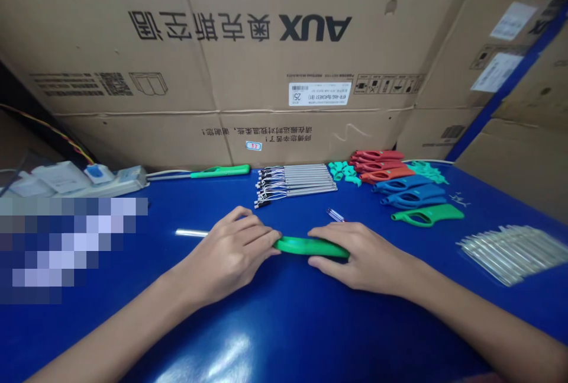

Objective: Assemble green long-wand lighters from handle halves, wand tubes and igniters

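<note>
Both my hands grip a green lighter (310,246) held level just above the blue tabletop. My left hand (237,247) is closed around its front part, and a silver metal tube (190,233) sticks out to the left past the knuckles. My right hand (361,256) wraps the rear end of the green body, thumb below and fingers above. Just behind my right hand lies a small clear part (335,215), partly hidden by the fingers. The trigger area of the lighter is covered by my hands.
Silver tubes with wires (306,180) lie in a row at the back. Nearby are turquoise pieces (344,172), red casings (377,161), blue casings (412,192) and a green casing (427,215). Clear tubes (512,253) lie right; a green lighter (220,171) and power strip (126,180) back left.
</note>
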`<state>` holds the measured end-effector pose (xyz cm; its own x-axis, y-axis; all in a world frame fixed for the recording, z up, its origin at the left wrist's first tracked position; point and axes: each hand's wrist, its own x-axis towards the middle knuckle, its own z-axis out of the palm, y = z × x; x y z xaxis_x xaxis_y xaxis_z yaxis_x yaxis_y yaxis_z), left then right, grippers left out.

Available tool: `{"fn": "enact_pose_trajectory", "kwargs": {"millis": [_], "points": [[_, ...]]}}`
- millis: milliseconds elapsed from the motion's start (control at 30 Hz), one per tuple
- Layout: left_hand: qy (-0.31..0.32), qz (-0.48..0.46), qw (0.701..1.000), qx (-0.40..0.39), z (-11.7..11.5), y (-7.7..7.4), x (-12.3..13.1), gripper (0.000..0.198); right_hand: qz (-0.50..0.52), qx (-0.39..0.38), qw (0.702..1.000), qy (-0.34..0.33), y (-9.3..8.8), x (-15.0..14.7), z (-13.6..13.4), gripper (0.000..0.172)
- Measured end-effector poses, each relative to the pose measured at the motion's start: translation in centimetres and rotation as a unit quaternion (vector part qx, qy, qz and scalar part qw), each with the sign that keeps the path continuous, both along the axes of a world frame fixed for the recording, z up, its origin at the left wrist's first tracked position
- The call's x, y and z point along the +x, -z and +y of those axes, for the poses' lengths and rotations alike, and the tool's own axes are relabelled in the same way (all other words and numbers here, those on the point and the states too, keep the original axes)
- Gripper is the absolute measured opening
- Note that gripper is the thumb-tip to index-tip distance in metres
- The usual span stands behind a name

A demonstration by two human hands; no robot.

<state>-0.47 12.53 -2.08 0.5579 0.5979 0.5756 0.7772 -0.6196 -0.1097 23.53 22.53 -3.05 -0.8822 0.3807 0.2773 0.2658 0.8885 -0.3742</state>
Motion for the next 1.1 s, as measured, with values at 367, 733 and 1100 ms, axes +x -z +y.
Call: {"fn": "enact_pose_trajectory", "kwargs": {"millis": [367,733,1100], "points": [[0.012,-0.03,0.999,-0.012,-0.2,0.6,0.3,0.014,0.023,0.0,1.0,-0.014,-2.8,1.3,1.1,0.047],[0.016,-0.09,0.99,-0.108,-0.6,2.1,1.3,0.014,-0.171,0.267,0.932,0.178,-4.6,2.0,12.4,0.02],[0.029,-0.087,0.974,-0.208,-0.5,1.7,0.8,0.028,-0.24,0.305,0.908,0.158,-2.6,0.4,15.5,0.022]]}}
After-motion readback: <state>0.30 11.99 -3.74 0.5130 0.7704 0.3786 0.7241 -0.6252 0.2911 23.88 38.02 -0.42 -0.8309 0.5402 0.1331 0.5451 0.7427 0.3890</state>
